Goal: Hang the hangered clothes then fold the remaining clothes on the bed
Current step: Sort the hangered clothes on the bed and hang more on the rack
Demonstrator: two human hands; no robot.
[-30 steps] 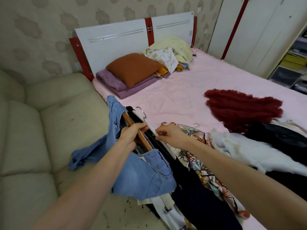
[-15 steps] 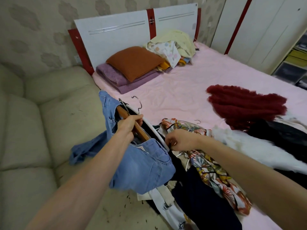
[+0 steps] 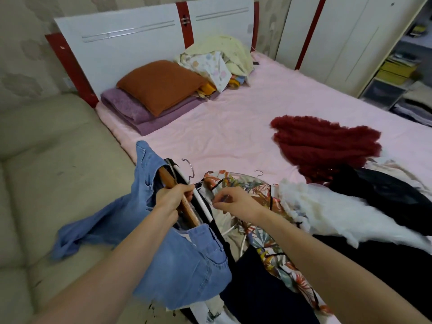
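Denim comes first: a blue denim garment point(image 3: 187, 265) hangs over a wooden hanger point(image 3: 181, 202) that the left hand point(image 3: 174, 198) grips, fingers curled round the bar. A white hanger point(image 3: 203, 203) with dark clothing on it lies against the wooden one, and their metal hooks point(image 3: 189, 169) stick up together beyond the knuckles. Whether the left hand's fingers also hold the white bar I cannot tell, so it may slide out when the bundle is lifted, or the crossed hooks may snag each other. The denim hangs unevenly, one part trailing onto the beige sofa point(image 3: 46, 171), and it could slip off its hanger.

Just to the right, the right hand point(image 3: 233, 202) has thumb and fingertips pinched together over a floral printed garment point(image 3: 261, 230); what it nips, cloth or thin wire, is too small to tell. A small hook point(image 3: 259, 173) pokes out above this garment. Pulling by the cloth alone could drag it off its hanger or bring along the fluffy white garment point(image 3: 339, 213) and black clothes point(image 3: 385, 195) lying against it.

Farther back on the pink bed sheet point(image 3: 233, 127) a dark red fuzzy garment point(image 3: 327, 143) waits loose, probably for folding. Beyond, by the headboard point(image 3: 121, 50), sit an orange pillow point(image 3: 161, 84), a purple folded blanket point(image 3: 131, 111) and a heap of pale bedding point(image 3: 217, 59).
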